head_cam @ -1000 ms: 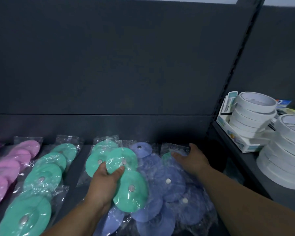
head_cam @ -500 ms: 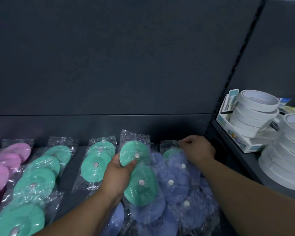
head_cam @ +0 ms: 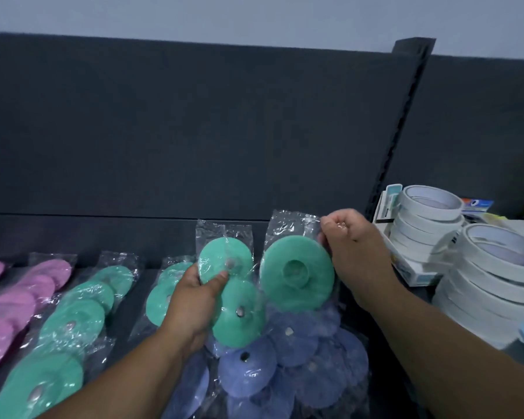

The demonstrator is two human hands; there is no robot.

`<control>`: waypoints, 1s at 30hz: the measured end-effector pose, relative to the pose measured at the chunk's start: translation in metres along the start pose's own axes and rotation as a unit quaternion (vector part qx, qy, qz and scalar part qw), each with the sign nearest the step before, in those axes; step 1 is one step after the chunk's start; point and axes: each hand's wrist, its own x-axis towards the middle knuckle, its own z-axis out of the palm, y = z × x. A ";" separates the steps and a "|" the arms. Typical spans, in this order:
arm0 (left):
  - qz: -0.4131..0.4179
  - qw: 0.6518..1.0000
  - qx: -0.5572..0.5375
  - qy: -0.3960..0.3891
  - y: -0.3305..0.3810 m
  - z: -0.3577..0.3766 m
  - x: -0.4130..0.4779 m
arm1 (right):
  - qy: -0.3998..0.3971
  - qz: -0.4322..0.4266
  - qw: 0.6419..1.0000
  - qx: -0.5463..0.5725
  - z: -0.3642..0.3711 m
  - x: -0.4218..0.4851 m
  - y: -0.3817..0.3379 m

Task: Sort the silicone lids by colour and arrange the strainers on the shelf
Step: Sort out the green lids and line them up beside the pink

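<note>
From my remote station I read this as a shop, at a retail display shelf. The dark shelf [head_cam: 139, 285] has a matching back panel [head_cam: 194, 131] and a slotted upright [head_cam: 397, 140]. Identical silicone lids [head_cam: 70, 322] lie in rows, each sealed in clear bags (pink, green, blue). Tape rolls [head_cam: 430, 219] are stacked in quantity in the neighbouring bay.

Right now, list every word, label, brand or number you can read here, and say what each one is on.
No text can be read.
White box beside the tape rolls: print on its side, too blurred to read.
Blue and orange card behind the rolls: marks too small to read.
Dark mark on the near tape stack: illegible.
Bagged green lids, purple lids and pink lids: no label visible.
</note>
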 end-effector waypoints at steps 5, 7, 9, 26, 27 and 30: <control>-0.023 0.999 -0.039 -0.013 -0.003 0.003 -0.013 | -0.176 0.103 0.979 0.016 0.016 -0.025 0.023; -0.030 0.998 -0.053 -0.021 -0.004 0.007 -0.020 | -0.194 0.124 0.973 0.021 0.024 -0.036 0.034; -0.020 0.998 -0.056 -0.011 -0.005 0.009 -0.025 | -0.186 0.135 0.973 0.023 0.028 -0.039 0.038; -0.010 0.992 -0.092 0.088 -0.025 0.004 -0.025 | -0.215 -0.013 0.957 -0.194 0.029 -0.034 0.077; -0.015 0.992 -0.095 0.085 -0.025 0.004 -0.023 | -0.246 0.017 0.944 -0.220 0.028 -0.028 0.086; -0.028 0.991 -0.105 0.075 -0.024 0.006 -0.023 | -0.337 0.024 0.888 -0.311 0.031 -0.024 0.100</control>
